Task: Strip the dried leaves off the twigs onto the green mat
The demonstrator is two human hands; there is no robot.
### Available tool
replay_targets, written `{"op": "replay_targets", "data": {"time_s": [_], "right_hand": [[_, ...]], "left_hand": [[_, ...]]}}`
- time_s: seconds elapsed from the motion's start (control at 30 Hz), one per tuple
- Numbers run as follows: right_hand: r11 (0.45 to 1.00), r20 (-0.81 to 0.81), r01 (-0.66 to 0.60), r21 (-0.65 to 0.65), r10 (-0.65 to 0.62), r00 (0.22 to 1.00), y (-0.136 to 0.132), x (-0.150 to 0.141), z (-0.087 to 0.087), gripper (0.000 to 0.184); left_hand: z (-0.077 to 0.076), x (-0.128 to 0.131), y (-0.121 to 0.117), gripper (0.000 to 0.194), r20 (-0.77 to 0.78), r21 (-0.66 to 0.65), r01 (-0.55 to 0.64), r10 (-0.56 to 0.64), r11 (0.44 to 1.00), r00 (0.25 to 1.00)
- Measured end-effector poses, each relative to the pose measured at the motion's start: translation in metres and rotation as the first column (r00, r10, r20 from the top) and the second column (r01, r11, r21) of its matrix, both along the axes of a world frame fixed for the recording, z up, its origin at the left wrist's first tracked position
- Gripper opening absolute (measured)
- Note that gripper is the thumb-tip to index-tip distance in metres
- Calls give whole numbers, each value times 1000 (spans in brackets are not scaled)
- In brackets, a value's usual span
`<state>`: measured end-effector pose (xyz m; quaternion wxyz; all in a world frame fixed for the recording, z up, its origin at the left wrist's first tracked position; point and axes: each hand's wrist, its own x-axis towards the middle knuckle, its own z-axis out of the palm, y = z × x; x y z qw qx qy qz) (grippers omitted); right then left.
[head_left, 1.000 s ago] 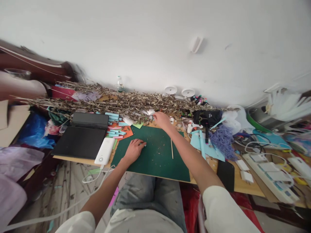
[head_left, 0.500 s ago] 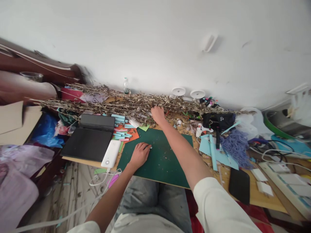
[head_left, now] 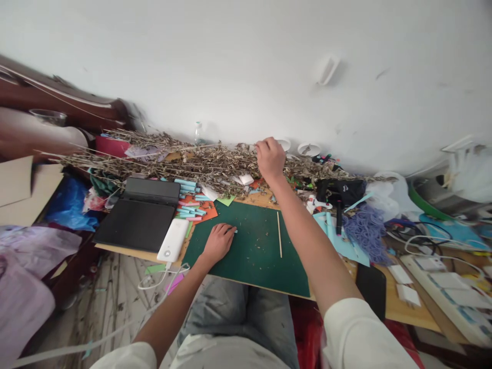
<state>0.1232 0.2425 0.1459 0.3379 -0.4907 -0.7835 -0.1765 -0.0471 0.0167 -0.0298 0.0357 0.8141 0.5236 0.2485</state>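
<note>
My left hand [head_left: 219,242] rests on the green cutting mat [head_left: 249,266], its fingers closed together. A small pale blue piece [head_left: 236,231] shows at its fingertips, mostly hidden. Over the long heap of dried plant stalks [head_left: 207,166], my right hand [head_left: 271,160] is raised with its fingers pinched. A thin dried stalk [head_left: 180,149] appears to run leftward from that pinch. Below the right hand lies a white folded piece [head_left: 246,179]. On the mat, a thin wooden stick [head_left: 280,234] lies beside my right forearm.
Left of the mat are rolled blue and pink paper tubes [head_left: 188,211], a black tablet case [head_left: 134,220] and a white power bank [head_left: 173,240]. To the right lie a glue gun [head_left: 318,204], purple yarn [head_left: 367,230], a black phone [head_left: 371,289] and a power strip [head_left: 446,292].
My right hand reached into the dried stalks, then rose up and to the right with its fingers pinched. The left hand stays on the mat. The camera view has shifted slightly.
</note>
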Motion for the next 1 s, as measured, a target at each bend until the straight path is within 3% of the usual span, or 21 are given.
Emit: {"op": "replay_targets", "data": {"time_s": [0.17,0.3,0.43,0.57,0.63,0.67,0.73,0.8,0.87,0.93,1.0], "right_hand": [[993,-72,-31,117,40,997,-10,46,31,35],[978,-95,-45,206,65,993,-33,92,56,35],[962,-118,18,272,14,993,-71,143,71,33],[930,-169,94,355,-35,985,-125,200,67,21],[925,-193,108,365,-38,981,-159,226,54,15],[929,-217,127,349,-52,975,-177,238,45,16],[944,-272,164,288,-84,959,-215,259,24,19],[952,-339,212,219,-130,932,-254,275,1,19],[962,-348,255,96,-208,914,-292,288,-22,18],[956,-365,293,29,-262,893,-328,302,-42,15],[949,-336,314,-10,-299,893,-361,317,-58,13]], "left_hand": [[2,1,-1,31,23,0,4,-4,1000,1000],[2,1,0,32,27,8,10,-10,1000,1000],[3,0,0,33,88,22,-24,22,999,996],[11,0,-1,32,326,19,-95,84,995,942],[23,1,3,32,546,-38,-152,148,988,824],[31,1,7,34,669,-89,-168,184,982,720],[55,0,15,43,887,-207,-115,236,972,396],[83,0,24,52,969,-229,75,220,970,117],[112,1,30,61,982,-179,178,186,968,-23],[133,6,33,62,980,-151,221,174,963,-91],[143,17,33,53,967,-167,240,206,956,-149]]}}
